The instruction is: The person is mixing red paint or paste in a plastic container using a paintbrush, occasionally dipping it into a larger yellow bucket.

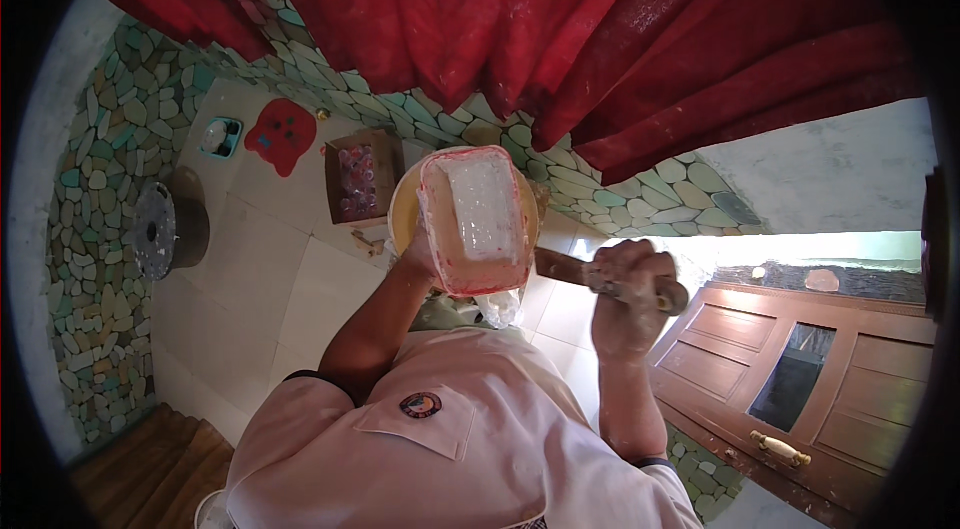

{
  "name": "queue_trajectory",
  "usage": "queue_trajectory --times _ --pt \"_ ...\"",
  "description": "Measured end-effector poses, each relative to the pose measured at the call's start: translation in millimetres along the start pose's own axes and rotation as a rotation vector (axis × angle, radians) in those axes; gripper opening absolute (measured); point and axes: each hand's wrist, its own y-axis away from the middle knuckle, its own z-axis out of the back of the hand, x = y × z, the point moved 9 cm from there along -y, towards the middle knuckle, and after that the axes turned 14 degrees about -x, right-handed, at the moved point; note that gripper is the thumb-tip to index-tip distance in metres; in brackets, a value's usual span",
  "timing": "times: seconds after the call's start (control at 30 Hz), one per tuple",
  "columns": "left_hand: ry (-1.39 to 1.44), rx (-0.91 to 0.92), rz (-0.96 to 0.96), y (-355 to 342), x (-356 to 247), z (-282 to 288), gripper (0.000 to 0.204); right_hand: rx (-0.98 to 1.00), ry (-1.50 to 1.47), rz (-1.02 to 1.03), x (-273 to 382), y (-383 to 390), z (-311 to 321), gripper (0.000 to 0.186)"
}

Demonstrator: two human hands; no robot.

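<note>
In front of my chest is a rectangular plastic tub with a red-smeared rim and a wet, whitish mass inside. My left hand grips it by its left side and underside, with most of the fingers hidden behind it. My right hand is wrapped round the thick handle of a flat-bladed hand tool. The blade's tip lies close to the tub's right side; I cannot tell whether they touch. Whitish smears cover the right hand. Partly hidden behind the tub is a round yellowish basin.
A cardboard box of small packed items stands on the tiled floor, beside a red stool and a teal tray. A round grey drum-like object is at left. Red curtains hang ahead; a brown door is at right.
</note>
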Motion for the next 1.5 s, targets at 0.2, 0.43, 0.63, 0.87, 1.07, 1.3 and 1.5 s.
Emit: queue_trajectory --times 0.2,0.43,0.63,0.87,1.07,1.3,1.5 --pt "-0.026 0.348 0.015 8 0 -58 0.089 0.219 -0.166 0.050 59 -5 -32 0.034" --pt "-0.112 0.242 0.029 -3 8 -36 0.097 0.575 -0.287 -0.109 41 5 -78 0.049" --pt "0.094 0.077 0.132 -8 15 -49 0.098 0.638 -0.056 0.013 15 20 -84 0.065" --pt "-0.058 0.175 -0.001 -8 21 -53 0.099 0.540 -0.003 -0.060 -10 12 -82 0.061" --pt "-0.377 -0.018 -0.145 -23 27 -12 0.086 0.557 0.186 -0.143 -42 17 -70 0.055" --pt "-0.076 0.018 -0.204 -9 18 -44 0.066 0.094 -0.332 -0.053 -1 -4 -55 0.049" --pt "0.026 0.041 -0.262 -10 6 -48 0.058 0.042 -0.027 0.160 -1 7 -56 0.030"
